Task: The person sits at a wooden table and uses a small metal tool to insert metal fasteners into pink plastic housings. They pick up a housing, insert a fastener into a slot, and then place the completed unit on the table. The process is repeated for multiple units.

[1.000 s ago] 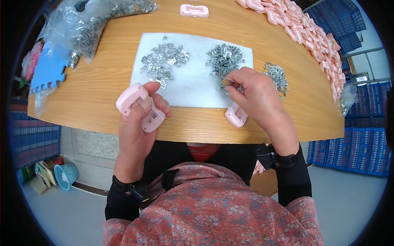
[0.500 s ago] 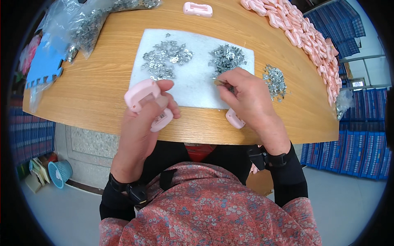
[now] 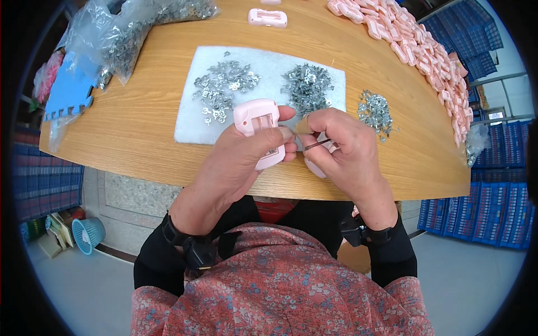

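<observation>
My left hand (image 3: 232, 150) is closed around a pink plastic casing (image 3: 268, 106), a rounded shell with a rectangular battery recess facing up. Close by on its right, my right hand (image 3: 353, 148) pinches a thin dark metal tool (image 3: 318, 144); whether its tip bears a small part is too fine to tell. Tan tape or a cover (image 3: 303, 124) wraps one right fingertip. Partly hidden beneath the right hand, another pink casing (image 3: 314, 168) lies by the table's front edge. A white foam sheet (image 3: 188, 126) beyond the hands carries loose metal clips (image 3: 230, 78) and a denser metal heap (image 3: 307, 87).
To the right of the sheet is a small pile of metal pieces (image 3: 375, 115) on the wooden table (image 3: 151, 106). Many pink casings (image 3: 414, 53) are heaped along the right edge. One pink casing (image 3: 267, 18) lies at the far side. Plastic bags of metal parts (image 3: 120, 47) occupy the far left.
My left hand has carried the pink casing rightward, toward my right hand. The right hand has drawn back slightly from the denser metal heap, and the two hands now nearly meet.
</observation>
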`<state>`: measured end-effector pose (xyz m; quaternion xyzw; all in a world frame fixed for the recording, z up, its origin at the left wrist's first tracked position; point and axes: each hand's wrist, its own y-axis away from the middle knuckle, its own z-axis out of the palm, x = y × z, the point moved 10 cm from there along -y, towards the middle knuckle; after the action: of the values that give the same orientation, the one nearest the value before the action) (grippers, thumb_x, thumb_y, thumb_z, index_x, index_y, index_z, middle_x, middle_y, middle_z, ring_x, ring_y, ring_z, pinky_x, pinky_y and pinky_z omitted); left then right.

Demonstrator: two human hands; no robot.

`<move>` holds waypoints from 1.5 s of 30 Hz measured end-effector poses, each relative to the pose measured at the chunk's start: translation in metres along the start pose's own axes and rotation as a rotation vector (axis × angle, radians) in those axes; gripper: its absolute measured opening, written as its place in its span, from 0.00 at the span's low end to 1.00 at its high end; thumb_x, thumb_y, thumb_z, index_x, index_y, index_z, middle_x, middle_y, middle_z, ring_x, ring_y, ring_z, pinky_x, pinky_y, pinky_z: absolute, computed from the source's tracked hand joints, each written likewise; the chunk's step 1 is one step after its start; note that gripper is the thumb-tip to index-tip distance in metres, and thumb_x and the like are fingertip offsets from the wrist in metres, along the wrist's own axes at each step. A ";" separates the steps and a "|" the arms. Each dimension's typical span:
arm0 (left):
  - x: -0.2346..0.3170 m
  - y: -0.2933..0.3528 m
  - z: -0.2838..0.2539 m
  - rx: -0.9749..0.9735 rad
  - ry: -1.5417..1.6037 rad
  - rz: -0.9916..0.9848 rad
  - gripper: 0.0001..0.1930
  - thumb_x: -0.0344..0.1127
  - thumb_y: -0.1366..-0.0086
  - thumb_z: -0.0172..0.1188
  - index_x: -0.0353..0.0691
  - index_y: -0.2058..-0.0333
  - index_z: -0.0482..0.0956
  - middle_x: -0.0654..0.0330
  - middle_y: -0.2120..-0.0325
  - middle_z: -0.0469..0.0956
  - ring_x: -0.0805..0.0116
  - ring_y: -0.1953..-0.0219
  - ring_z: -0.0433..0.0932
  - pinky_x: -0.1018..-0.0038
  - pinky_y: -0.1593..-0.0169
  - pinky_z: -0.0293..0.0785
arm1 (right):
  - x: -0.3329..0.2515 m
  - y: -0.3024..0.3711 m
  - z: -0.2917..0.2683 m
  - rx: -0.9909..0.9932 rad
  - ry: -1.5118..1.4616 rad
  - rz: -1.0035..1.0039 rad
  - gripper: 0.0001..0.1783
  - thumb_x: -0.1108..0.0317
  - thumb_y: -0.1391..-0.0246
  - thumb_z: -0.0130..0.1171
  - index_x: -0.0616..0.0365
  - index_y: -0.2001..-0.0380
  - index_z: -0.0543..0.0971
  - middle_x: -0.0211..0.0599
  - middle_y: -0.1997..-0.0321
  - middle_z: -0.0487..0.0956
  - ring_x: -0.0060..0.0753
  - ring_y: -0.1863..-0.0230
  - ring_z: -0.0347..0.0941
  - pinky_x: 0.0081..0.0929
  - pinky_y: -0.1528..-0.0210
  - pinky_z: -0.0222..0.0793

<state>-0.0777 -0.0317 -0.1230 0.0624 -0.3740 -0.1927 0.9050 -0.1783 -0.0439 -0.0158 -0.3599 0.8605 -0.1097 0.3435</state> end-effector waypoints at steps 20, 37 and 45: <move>-0.013 0.000 0.001 -0.074 -0.061 -0.067 0.24 0.50 0.28 0.47 0.35 0.46 0.74 0.56 0.67 0.79 0.63 0.65 0.81 0.67 0.59 0.80 | 0.060 0.040 0.033 -0.141 -0.772 0.725 0.08 0.67 0.42 0.61 0.60 0.70 0.76 0.17 0.78 0.69 0.08 0.76 0.60 0.14 0.75 0.57; -0.042 0.012 0.012 -0.126 0.159 -0.317 0.36 0.64 0.26 0.29 0.35 0.51 0.74 0.49 0.67 0.81 0.53 0.67 0.83 0.50 0.63 0.84 | 0.001 0.006 0.009 -0.058 -0.092 0.108 0.06 0.71 0.52 0.64 0.58 0.72 0.77 0.37 0.77 0.76 0.38 0.76 0.76 0.32 0.75 0.71; -0.048 0.014 0.012 -0.101 0.041 -0.332 0.34 0.62 0.25 0.27 0.37 0.52 0.72 0.52 0.70 0.80 0.59 0.71 0.83 0.58 0.69 0.85 | -0.022 0.009 0.014 -0.116 0.267 -0.065 0.05 0.70 0.52 0.64 0.55 0.72 0.77 0.35 0.74 0.76 0.42 0.70 0.76 0.37 0.71 0.72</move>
<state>-0.1132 0.0000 -0.1417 0.0817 -0.3300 -0.3569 0.8701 -0.1628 -0.0213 -0.0186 -0.3889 0.8913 -0.1180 0.2009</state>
